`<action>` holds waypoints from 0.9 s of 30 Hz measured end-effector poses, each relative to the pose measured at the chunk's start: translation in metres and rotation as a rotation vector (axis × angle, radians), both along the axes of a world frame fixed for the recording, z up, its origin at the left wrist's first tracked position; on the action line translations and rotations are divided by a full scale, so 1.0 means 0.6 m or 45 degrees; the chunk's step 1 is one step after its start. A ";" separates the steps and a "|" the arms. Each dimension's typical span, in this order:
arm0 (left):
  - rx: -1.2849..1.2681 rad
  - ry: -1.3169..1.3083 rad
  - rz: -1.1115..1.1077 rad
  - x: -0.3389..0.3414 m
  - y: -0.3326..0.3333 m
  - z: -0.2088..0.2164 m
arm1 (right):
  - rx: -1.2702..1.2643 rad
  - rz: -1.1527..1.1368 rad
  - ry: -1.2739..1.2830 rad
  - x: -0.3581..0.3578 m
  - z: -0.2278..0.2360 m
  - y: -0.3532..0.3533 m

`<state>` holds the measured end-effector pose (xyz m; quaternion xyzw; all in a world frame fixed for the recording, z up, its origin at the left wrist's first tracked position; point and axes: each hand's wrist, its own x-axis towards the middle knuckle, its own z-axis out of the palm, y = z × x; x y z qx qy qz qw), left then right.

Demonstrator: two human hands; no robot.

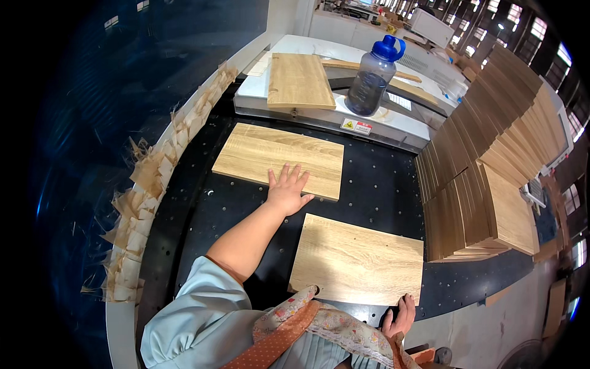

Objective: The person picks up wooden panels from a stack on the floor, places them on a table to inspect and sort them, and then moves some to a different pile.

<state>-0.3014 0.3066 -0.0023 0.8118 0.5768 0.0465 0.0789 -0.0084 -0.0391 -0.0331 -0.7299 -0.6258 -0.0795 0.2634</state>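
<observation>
My left hand [286,194] lies flat on the near edge of the farther wood-grain board [283,147], fingers spread. That board rests on a black work table dotted with small pale spots. Closer to me, a second wood-grain board [359,258] reaches over the table's near side, with a few small dark holes in its face. My right hand [402,317] is closed at this board's near right corner, its fingertips on the edge. The underside of that grip is hidden.
On the right stands a tall leaning stack of boards [458,184]. Beyond the table, a white machine ledge [258,98] carries another board [299,80] and a blue-capped water bottle [370,80]. Ragged tan strips [150,178] line the left side, beside a dark blue panel [184,43].
</observation>
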 end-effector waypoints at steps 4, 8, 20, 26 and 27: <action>0.039 -0.029 0.008 -0.003 0.001 -0.007 | -0.005 -0.002 0.004 0.000 -0.004 -0.002; 0.074 -0.043 -0.003 -0.001 0.002 -0.007 | -0.009 -0.003 0.001 -0.001 0.000 -0.003; 0.123 -0.106 0.000 -0.003 0.001 -0.011 | -0.345 0.031 -0.222 -0.030 0.091 0.035; 0.100 -0.072 0.001 0.001 0.001 -0.008 | -0.381 0.089 -0.025 -0.031 0.061 0.044; 0.100 -0.070 0.002 -0.001 0.000 -0.009 | -0.382 0.088 -0.018 -0.031 0.060 0.045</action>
